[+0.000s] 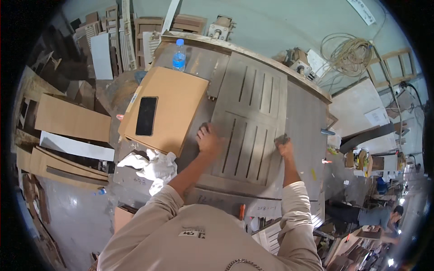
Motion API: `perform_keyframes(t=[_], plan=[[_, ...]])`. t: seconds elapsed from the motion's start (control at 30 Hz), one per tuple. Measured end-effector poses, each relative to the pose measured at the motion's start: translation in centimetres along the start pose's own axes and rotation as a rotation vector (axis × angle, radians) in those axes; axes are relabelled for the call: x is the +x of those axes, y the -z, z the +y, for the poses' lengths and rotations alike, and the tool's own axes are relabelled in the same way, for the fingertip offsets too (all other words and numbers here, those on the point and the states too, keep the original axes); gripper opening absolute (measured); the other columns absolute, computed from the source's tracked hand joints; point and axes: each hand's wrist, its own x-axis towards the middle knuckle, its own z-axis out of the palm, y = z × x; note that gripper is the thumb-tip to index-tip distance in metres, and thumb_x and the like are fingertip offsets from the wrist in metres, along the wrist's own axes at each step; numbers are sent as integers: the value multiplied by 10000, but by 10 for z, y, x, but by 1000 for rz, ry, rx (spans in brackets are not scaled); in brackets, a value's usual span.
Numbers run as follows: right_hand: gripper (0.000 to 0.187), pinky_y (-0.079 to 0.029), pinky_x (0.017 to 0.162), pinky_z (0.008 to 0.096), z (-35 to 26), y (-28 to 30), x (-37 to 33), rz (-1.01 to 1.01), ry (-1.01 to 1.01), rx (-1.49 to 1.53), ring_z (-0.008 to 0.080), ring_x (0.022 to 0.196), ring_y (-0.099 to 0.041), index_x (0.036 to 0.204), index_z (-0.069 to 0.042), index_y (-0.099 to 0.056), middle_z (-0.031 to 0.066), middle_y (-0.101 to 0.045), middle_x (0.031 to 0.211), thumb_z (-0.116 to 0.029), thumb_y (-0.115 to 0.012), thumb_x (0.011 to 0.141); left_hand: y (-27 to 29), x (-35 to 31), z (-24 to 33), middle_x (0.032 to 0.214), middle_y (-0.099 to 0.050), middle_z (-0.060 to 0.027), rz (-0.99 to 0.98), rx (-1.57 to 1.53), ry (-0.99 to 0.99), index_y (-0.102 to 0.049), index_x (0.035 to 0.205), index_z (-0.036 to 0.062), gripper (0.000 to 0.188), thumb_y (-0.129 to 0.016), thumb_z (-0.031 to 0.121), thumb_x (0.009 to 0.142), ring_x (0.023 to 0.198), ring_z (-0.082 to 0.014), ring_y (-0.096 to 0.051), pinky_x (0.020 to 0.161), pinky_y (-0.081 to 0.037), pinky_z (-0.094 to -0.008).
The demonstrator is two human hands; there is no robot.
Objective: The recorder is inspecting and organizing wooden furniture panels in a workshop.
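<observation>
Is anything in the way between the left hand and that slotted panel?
Nothing visible: the left hand is at the left edge of the slotted panel. The cardboard box lies on the hand's other side.

I saw passing room over the bench top (pixel 309 117) right of the slotted panel (pixel 253 112); leftward, the cardboard box (pixel 175 108), white cloth (pixel 159 168) and bottle (pixel 179 58) blocked me.

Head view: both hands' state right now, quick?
Left hand: fingers partly curled beside the slotted panel; grip cannot be told.
Right hand: at the panel's right edge, apparently on a small dark piece; closure unclear.
</observation>
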Motion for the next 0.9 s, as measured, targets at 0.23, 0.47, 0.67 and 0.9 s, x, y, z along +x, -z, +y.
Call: perform_keyframes(t=[0.23, 0.47, 0.67, 0.9], plan=[[786, -462, 965, 436, 2, -6, -32, 31, 14, 147, 394, 1149, -568, 1385, -59, -435, 254, -586, 1236, -332, -777, 731, -24, -4, -9, 1318, -405, -238, -227, -111, -108, -187, 1465, -26, 800, -612, 326, 886, 1204, -373, -420, 961, -418, -502], [764, -477, 934, 457, -7, -12, -43, 52, 13, 109, 403, 1096, -594, 1369, -47, -431, 227, -621, 1191, -265, -789, 730, -15, -17, -14, 1292, -425, -249, -220, -25, -107, -227, 1432, -66, 717, -582, 255, 898, 1188, -389, -426, 952, -430, -501], [713, -473, 945, 456, 5, -14, -30, 20, 67, 130, 412, 1094, -596, 1351, -37, -462, 233, -596, 1233, -364, -740, 781, -3, -6, -12, 1332, -391, -303, -282, -60, -129, -229, 1431, -62, 739, -599, 255, 875, 1209, -434, -412, 964, -413, -536], [787, -411, 1018, 435, -20, 2, 76, 48, 80, 148, 401, 1226, -508, 1374, 38, -415, 278, -526, 1305, -575, -520, 892, -5, 109, 31, 1414, -211, -407, -28, -206, -216, -72, 1500, 10, 892, -579, 426, 896, 1330, -552, -206, 1016, -203, -703]])
